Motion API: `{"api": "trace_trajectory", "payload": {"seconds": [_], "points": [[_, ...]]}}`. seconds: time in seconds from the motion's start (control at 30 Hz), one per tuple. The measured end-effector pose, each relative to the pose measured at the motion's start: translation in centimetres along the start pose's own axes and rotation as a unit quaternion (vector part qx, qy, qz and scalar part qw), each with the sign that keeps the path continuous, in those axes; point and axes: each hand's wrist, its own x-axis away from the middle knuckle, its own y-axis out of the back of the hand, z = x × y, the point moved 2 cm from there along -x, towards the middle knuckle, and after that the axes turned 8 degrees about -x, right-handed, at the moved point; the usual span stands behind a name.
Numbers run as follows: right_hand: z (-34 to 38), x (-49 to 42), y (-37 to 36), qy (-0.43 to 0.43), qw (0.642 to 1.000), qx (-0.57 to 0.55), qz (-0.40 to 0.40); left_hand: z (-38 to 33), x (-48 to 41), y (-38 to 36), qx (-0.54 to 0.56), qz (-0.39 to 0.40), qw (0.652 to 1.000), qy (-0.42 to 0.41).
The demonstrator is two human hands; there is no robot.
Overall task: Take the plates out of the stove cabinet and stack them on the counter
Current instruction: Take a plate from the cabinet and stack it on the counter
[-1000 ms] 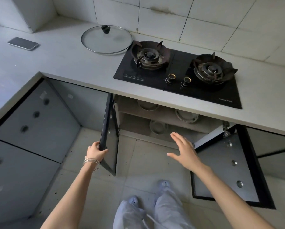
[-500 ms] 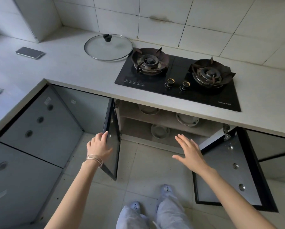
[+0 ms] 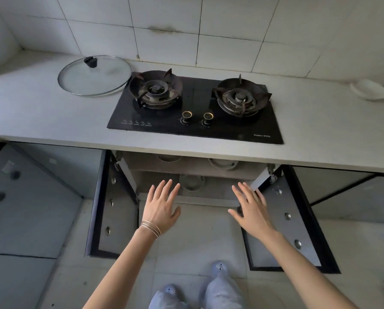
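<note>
The cabinet under the black two-burner stove (image 3: 195, 108) stands with both doors swung wide. On its lower shelf lies a pale plate (image 3: 192, 182). Two more plates sit on the upper shelf, one at the left (image 3: 169, 157) and one at the right (image 3: 223, 163), both half hidden by the counter edge. My left hand (image 3: 161, 207), with thin bangles on the wrist, hovers open in front of the lower shelf, just left of the lower plate. My right hand (image 3: 251, 208) is open too, spread near the right door's hinge side. Neither hand touches a plate.
A grey counter (image 3: 41, 112) runs left and right of the stove. A glass pot lid (image 3: 95, 75) lies on it at the left, and a white dish (image 3: 369, 89) at the far right. The open left door (image 3: 114, 210) and right door (image 3: 289, 224) flank my arms. My feet stand on the tiled floor.
My left hand let go of the left door and moved right, in front of the cabinet. The left door swung wider open. My view shifted right and closer to the stove.
</note>
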Motion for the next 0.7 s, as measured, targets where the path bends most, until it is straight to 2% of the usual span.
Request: {"api": "trace_trajectory", "payload": {"seconds": [0.17,0.33,0.53,0.7], "points": [[-4.4,-2.2,-1.3,0.012,0.999,-0.024,0.024,-3.9,-3.5,-1.8,0.007,0.003,1.0,-0.02],[-8.4,-6.2,-6.5,0.014,0.999,-0.035,0.036,-6.1,-8.7,-6.6,0.032,0.004,0.999,-0.024],[-13.0,-11.9,-16.3,-0.003,0.998,-0.061,0.011,-6.8,-15.9,-15.9,0.04,-0.01,0.997,-0.065],[-17.8,-17.0,-25.3,-0.024,0.998,-0.052,-0.016,-6.9,-23.5,-25.8,0.039,-0.052,0.994,-0.088]]}}
